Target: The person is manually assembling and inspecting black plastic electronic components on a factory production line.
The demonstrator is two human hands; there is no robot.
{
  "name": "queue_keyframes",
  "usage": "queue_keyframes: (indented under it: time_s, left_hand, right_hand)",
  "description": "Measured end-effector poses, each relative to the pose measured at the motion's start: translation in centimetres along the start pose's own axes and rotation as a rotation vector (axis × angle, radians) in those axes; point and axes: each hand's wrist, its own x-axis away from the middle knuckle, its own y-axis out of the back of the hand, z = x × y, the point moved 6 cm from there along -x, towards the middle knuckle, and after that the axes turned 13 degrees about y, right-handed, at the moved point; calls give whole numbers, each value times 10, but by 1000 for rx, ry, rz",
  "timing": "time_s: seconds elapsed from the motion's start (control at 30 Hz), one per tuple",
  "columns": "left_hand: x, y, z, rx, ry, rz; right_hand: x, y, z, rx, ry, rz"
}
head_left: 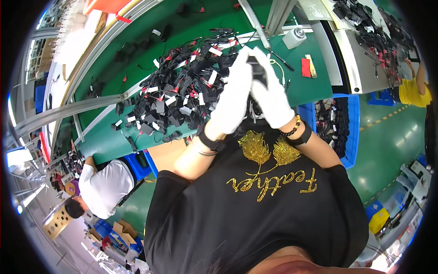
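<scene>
Both my hands wear white gloves and come together in front of my chest, above the near edge of the green bench (310,91). Between them is a small black power adapter (258,71), its dark body partly covered by the fingers. My left hand (233,96) closes on it from the left, and my right hand (273,100) from the right. Black cord shows below, between the wrists. Just left of my left hand, a large heap of black adapters with cords (173,91) spreads over the bench, with white labels and red bits among them.
Right of my hands lie a black pen-like tool (281,60), a red card (305,67) and a white bottle (294,38). A blue crate (354,137) of adapters stands at right. One person in white (107,187) works at left, another in yellow (416,92) far right.
</scene>
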Motion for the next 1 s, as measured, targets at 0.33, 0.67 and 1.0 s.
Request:
queue_keyframes:
  time_s: [0.33,0.67,1.0]
  left_hand:
    - [-12,23,-28,-232,-178,43]
    - [17,-15,-113,-524,-875,-207]
    - [-35,-125,-85,-1116,-957,48]
  right_hand:
    - [-9,29,36,-1190,-315,-281]
    - [1,39,47,-1250,-154,-261]
    - [41,43,17,57,14,-439]
